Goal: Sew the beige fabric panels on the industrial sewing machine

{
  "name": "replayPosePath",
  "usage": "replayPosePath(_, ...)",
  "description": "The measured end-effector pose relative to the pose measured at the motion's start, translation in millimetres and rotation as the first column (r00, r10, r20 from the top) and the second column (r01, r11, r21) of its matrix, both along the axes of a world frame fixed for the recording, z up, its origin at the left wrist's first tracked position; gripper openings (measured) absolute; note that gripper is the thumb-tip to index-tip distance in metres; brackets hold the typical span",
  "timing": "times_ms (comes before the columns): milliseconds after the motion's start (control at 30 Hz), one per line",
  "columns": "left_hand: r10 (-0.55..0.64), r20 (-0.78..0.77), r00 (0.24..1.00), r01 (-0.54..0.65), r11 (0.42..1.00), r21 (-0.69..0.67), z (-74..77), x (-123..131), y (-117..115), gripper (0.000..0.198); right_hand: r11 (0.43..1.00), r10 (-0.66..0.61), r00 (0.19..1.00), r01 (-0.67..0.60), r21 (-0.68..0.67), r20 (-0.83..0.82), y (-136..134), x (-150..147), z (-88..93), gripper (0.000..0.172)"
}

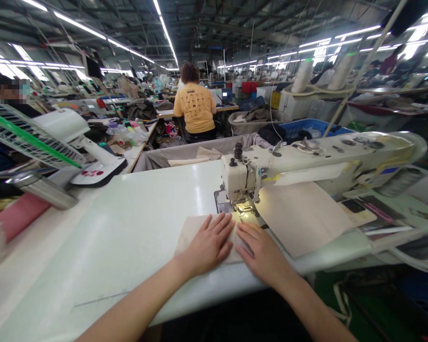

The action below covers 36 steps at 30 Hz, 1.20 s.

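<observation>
Beige fabric lies flat on the pale worktable, its far edge close to the lit needle area of a white sewing machine. My left hand rests on this piece with its fingers stretched toward the presser foot. Close beside it, my right hand lies on the fabric's right side, fingers extended and thumb pointing left. Both hands press from above, just in front of the needle. A larger beige fabric piece spreads under the machine arm to the right.
A white fan and a steel thermos are at the left. Behind the table stands a grey cloth-lined bin holding fabric. A phone lies at the right. A person in a yellow shirt sits ahead, facing away.
</observation>
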<state>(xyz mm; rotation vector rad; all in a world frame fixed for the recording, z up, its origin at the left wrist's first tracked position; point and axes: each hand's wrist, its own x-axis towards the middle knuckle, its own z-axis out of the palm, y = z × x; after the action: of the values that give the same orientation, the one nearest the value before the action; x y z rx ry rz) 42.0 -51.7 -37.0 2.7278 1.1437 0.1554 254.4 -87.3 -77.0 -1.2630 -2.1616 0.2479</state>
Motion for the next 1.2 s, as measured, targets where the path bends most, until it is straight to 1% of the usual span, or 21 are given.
replayPosePath(100, -0.024, 0.003, 1.0, 0.024, 0.999, -0.02, -4.3, -0.4, 10.6, 0.055, 1.0, -0.019, 0.999, 0.019, -0.01, -0.051, 3.2, -2.1, -1.1, 0.042)
replayPosePath(233, -0.029, 0.012, 1.0, 0.029, 1.0, -0.006, -2.7, -0.5, 19.8, 0.055, 0.999, -0.029, 0.996, 0.027, -0.024, -0.083, 11.3, -2.7, -2.2, 0.045)
replayPosePath(367, -0.018, 0.001, 1.0, 0.018, 1.0, -0.018, -1.1, 1.1, 22.0, 0.055, 0.999, -0.016, 0.995, 0.013, -0.036, -0.097, 15.6, -0.3, -0.1, 0.045)
replayPosePath(500, -0.023, 0.036, 0.999, 0.023, 1.0, 0.01, -3.7, 0.4, 20.9, 0.055, 0.999, -0.01, 0.996, 0.005, -0.046, -0.089, 15.2, 0.8, 1.1, 0.045)
replayPosePath(667, -0.025, 0.032, 0.999, 0.025, 1.0, 0.019, -7.5, -1.7, 25.0, 0.056, 1.0, -0.005, 0.995, 0.002, -0.029, -0.097, 19.0, -0.9, 0.9, 0.045)
replayPosePath(767, -0.027, 0.028, 0.999, 0.027, 0.999, 0.02, -7.0, -1.9, 27.9, 0.057, 1.0, -0.006, 0.996, 0.005, -0.015, -0.091, 19.2, -1.0, 1.6, 0.044)
replayPosePath(867, -0.044, 0.013, 0.999, 0.044, 0.999, 0.023, -2.9, -2.4, 21.0, 0.053, 1.0, -0.011, 0.999, 0.011, -0.01, -0.053, 8.4, 3.1, 2.1, 0.043)
replayPosePath(900, -0.075, 0.014, 0.997, 0.074, 0.997, 0.017, -0.7, -2.8, 15.8, 0.05, 1.0, -0.013, 0.999, 0.012, -0.01, -0.04, 2.2, 5.7, 1.9, 0.042)
replayPosePath(967, -0.17, 0.035, 0.985, 0.171, 0.985, -0.007, 4.1, -3.9, 2.7, 0.047, 1.0, -0.007, 1.0, 0.007, -0.002, -0.025, -11.8, 11.9, 1.2, 0.041)
replayPosePath(1033, -0.257, 0.066, 0.964, 0.259, 0.965, -0.03, 8.0, -5.2, -9.4, 0.048, 1.0, 0.014, 1.0, -0.013, 0.021, -0.019, -23.7, 17.9, 0.3, 0.038)
replayPosePath(1067, -0.276, 0.077, 0.958, 0.28, 0.959, -0.036, 9.1, -5.9, -13.4, 0.049, 0.999, 0.026, 1.0, -0.025, 0.033, -0.016, -27.5, 20.1, 0.0, 0.037)
replayPosePath(1133, -0.279, 0.089, 0.956, 0.283, 0.958, -0.035, 9.6, -7.3, -15.7, 0.049, 0.998, 0.039, 0.999, -0.039, 0.043, -0.004, -29.2, 22.1, -0.1, 0.036)
replayPosePath(1200, -0.271, 0.092, 0.958, 0.275, 0.961, -0.032, 8.2, -8.6, -10.4, 0.047, 0.999, 0.035, 0.999, -0.035, 0.039, 0.012, -23.9, 20.7, 0.6, 0.035)
